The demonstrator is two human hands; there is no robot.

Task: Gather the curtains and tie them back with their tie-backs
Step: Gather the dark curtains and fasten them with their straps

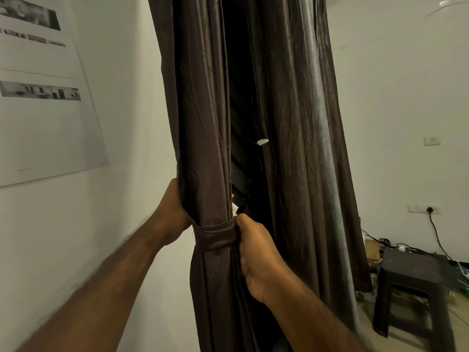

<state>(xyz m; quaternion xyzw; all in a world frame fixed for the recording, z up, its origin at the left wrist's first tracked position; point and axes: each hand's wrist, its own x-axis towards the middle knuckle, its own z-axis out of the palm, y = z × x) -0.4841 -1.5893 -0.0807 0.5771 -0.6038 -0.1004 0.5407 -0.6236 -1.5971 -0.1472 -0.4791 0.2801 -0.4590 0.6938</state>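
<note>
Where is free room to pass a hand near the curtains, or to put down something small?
A hand passes through the gap between left curtain and right curtain, above the right hand. The wall between poster and left curtain, above the left hand, is bare. The stool top is free. Crowded: the tie-back between both hands, and cables behind the stool.

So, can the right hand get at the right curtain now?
Probably yes: the right curtain hangs beside the right hand with nothing between, but that hand seems to grip the tie-back and must release it first.
</note>
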